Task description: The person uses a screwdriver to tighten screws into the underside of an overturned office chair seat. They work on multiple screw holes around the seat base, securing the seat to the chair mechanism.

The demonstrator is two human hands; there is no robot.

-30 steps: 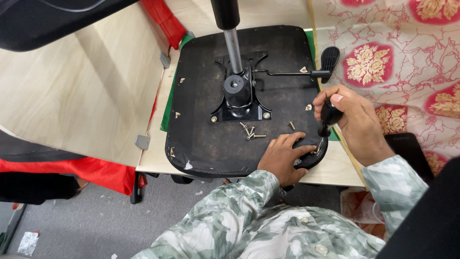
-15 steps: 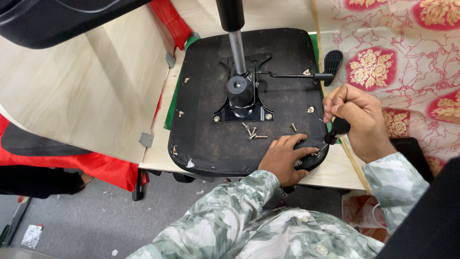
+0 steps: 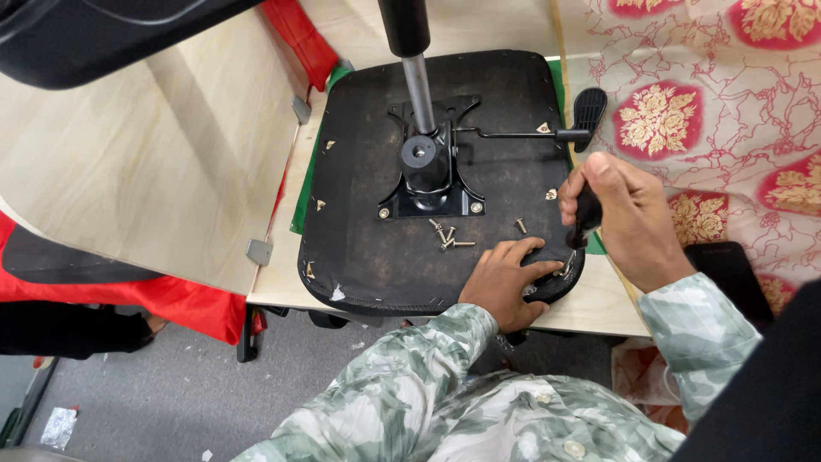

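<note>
Screwdriver (image 3: 587, 214) gripped upright in the right hand (image 3: 629, 218), at the near right corner of an upturned black seat pan (image 3: 368, 248).

Its fist was closed round the dark handle; the tip, probably on a screw, was hidden behind the left hand (image 3: 505, 282), which lay flat with fingers spread on the pan. Loose screws (image 3: 446, 237) sat just beyond the left fingers, under the metal mounting plate (image 3: 428, 184) and gas cylinder (image 3: 417, 81). A lever (image 3: 590, 111) lay beyond the right hand.

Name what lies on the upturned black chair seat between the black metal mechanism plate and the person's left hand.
In the head view, a small cluster of loose silver screws lies on the black seat underside, between the black metal mechanism plate and the left hand.
</note>
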